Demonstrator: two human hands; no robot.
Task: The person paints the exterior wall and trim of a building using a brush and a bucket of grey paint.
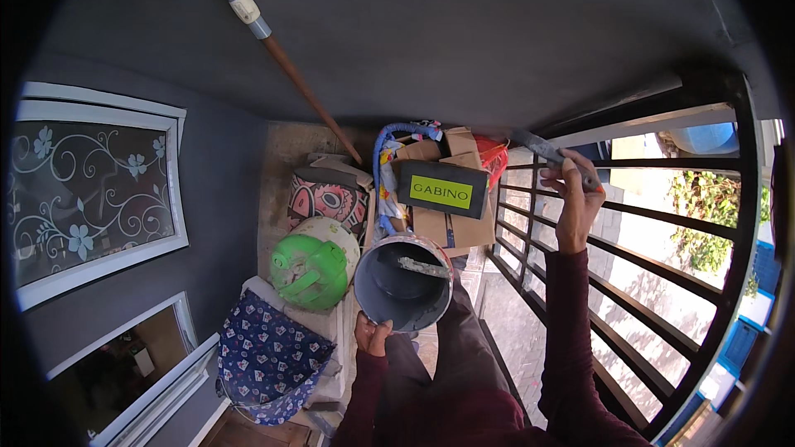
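Observation:
My left hand (373, 335) grips the rim of a round paint bucket (383, 294), tilted so that its grey-coated inside faces me. A paint-smeared flat stick or scraper (424, 266) lies across the inside near the far right wall of the bucket. To the right and higher up, my right hand (577, 203) is closed around the handle of a paintbrush (542, 149). The brush's grey-coated head points up and left, close to the dark grey wall (464, 41) and the top of the railing. Whether the bristles touch the wall, I cannot tell.
A dark railing (654, 236) runs along my right. Ahead are cardboard boxes (451, 228), a black box (443, 189) and a red plastic bag (493, 157). Left stand a green-lidded container (310, 269), a patterned blue cloth (269, 360) and a leaning pole (302, 87). Windows (91, 190) line the left wall.

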